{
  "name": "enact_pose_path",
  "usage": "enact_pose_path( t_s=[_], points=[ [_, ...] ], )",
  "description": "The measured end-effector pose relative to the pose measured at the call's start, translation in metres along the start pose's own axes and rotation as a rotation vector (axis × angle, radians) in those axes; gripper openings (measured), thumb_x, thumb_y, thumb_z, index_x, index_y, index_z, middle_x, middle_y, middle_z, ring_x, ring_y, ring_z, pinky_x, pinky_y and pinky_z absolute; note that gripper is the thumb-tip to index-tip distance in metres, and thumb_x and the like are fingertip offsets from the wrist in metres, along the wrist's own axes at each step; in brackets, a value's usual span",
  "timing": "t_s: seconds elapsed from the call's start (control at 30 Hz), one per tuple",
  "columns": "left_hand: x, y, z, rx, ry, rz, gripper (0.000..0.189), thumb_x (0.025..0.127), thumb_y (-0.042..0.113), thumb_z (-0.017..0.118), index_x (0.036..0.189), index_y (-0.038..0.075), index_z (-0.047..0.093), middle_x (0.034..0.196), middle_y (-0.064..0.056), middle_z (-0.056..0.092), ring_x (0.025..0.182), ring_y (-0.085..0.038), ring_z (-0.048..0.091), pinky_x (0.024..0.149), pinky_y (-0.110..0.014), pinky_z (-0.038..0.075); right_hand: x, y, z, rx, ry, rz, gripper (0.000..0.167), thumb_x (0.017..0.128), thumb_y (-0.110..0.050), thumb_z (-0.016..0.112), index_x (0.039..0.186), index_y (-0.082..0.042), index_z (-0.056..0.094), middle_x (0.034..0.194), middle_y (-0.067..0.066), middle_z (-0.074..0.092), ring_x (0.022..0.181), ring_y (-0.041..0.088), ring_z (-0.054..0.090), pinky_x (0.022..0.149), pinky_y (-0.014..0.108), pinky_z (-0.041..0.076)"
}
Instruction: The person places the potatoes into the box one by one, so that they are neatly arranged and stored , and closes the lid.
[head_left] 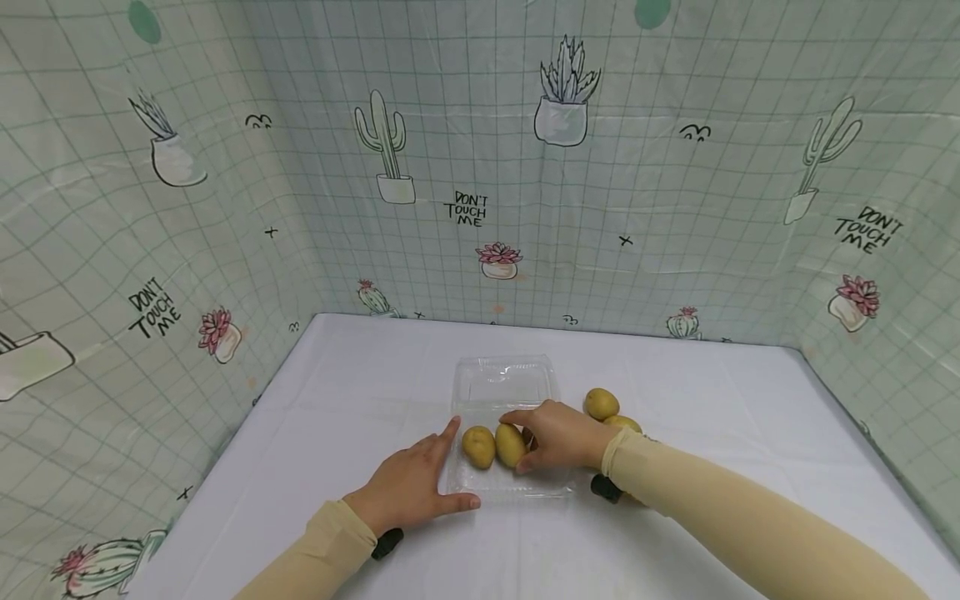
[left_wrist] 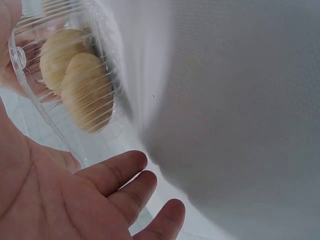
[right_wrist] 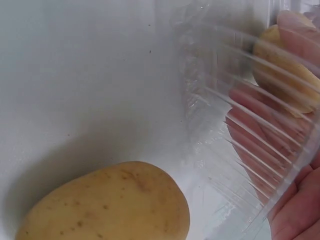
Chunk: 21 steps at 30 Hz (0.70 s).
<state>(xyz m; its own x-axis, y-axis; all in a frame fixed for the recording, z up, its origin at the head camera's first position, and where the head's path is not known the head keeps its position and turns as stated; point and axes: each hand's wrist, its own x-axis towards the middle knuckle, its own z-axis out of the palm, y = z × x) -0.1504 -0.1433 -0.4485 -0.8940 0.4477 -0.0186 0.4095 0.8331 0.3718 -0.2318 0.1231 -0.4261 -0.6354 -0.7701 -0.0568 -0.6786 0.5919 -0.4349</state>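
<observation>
A clear plastic clamshell container lies unfolded on the table, its ribbed wall showing in the left wrist view. Two yellow potatoes sit side by side in its near half: the left potato and another potato, which my right hand grips between thumb and fingers. Through the plastic, the right wrist view shows the gripped potato. My left hand is spread at the container's left edge, fingers extended, thumb near the front corner. Whether it touches the plastic is hard to tell.
Right of the container lie more potatoes: one potato in full sight, another potato partly behind my right wrist. A large potato rests outside the container. The white-covered table is bordered by patterned curtain walls.
</observation>
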Motion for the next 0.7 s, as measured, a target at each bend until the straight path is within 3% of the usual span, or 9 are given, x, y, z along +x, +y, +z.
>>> enact_pose_path(
  t_s=[0.7],
  points=[
    [-0.0017, 0.0033, -0.0022, -0.008, 0.001, 0.000, 0.111, 0.083, 0.074, 0.062, 0.159, 0.004, 0.021, 0.140, -0.026, 0.052, 0.129, -0.038, 0.051, 0.098, -0.052, 0.046, -0.0003, 0.0017, 0.0022, -0.094, 0.038, -0.069, 0.067, 0.082, -0.032, 0.084, 0.138, -0.008, 0.057, 0.083, -0.007, 0.069, 0.074, 0.003, 0.062, 0.071, 0.026, 0.053]
  ],
)
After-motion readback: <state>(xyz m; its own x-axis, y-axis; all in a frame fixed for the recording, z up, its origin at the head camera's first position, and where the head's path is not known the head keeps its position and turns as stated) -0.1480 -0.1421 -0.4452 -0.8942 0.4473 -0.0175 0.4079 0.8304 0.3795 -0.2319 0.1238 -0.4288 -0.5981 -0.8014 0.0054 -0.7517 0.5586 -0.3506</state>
